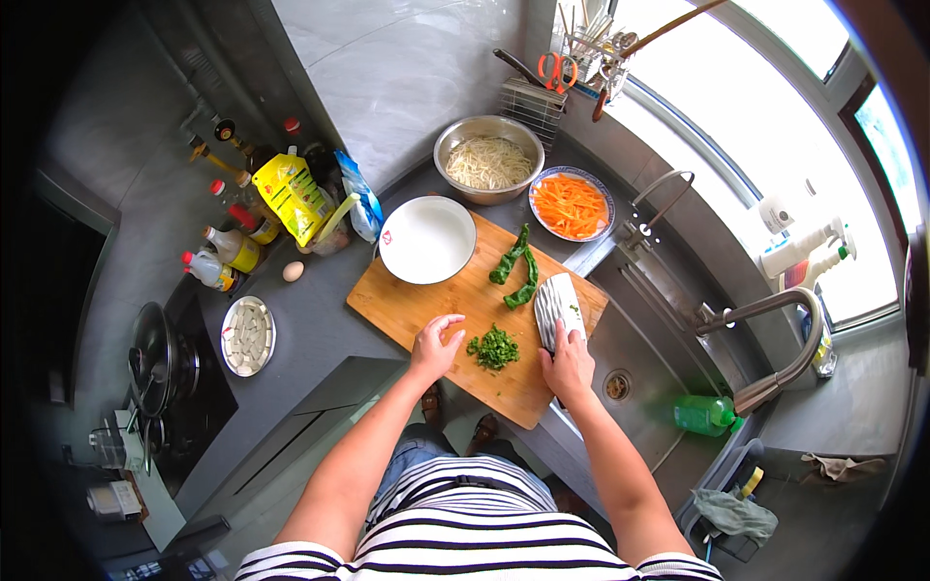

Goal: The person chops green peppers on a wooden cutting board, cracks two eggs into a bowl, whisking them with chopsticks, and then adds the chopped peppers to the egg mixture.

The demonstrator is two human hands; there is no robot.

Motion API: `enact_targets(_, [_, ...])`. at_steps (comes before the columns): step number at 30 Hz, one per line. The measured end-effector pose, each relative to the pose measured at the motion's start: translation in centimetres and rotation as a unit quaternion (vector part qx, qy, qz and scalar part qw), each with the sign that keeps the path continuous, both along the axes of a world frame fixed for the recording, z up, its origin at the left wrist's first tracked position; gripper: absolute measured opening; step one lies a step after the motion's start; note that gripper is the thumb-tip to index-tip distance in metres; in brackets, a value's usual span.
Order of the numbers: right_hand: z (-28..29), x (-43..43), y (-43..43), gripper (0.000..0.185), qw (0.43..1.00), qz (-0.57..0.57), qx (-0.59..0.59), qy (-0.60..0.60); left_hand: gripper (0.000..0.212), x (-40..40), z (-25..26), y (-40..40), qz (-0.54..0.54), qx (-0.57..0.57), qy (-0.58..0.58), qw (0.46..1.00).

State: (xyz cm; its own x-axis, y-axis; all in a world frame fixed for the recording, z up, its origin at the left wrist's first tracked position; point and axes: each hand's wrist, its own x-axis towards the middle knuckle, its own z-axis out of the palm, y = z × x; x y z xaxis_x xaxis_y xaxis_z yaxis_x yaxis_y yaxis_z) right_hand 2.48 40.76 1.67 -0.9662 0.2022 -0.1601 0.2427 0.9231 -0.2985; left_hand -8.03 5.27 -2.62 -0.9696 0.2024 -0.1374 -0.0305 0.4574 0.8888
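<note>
My right hand (568, 363) is closed around the handle of a cleaver (559, 309) with a patterned blade, bits of green on it, at the right side of the wooden cutting board (392, 312). Left of the chopped greens (495, 348), my left hand (437, 348) is held over the board with thumb and fingers apart, holding nothing. Two green peppers (510, 256) (524, 279) lie on the board behind the greens. A white bowl (427, 240) stands at the board's back left.
Behind the board stand a steel bowl of bean sprouts (488, 163) and a plate of carrot strips (570, 205). The sink (639, 348) is right. Leftwards are an egg (293, 271), a dish of pale pieces (248, 336), sauce bottles (236, 249) and a wok (152, 359).
</note>
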Motion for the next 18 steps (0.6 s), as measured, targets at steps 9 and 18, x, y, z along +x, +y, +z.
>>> enact_targets(9, [1.2, -0.3, -3.7, 0.095, 0.989, 0.054, -0.131, -0.041, 0.058, -1.4, 0.7, 0.3, -0.181, -0.005, 0.027, 0.983])
enact_targets(18, [1.7, -1.5, -3.7, 0.072, 0.984, -0.067, -0.138, 0.094, 0.049, -9.4, -5.3, -1.1, 0.059, 0.278, -0.276, 0.918])
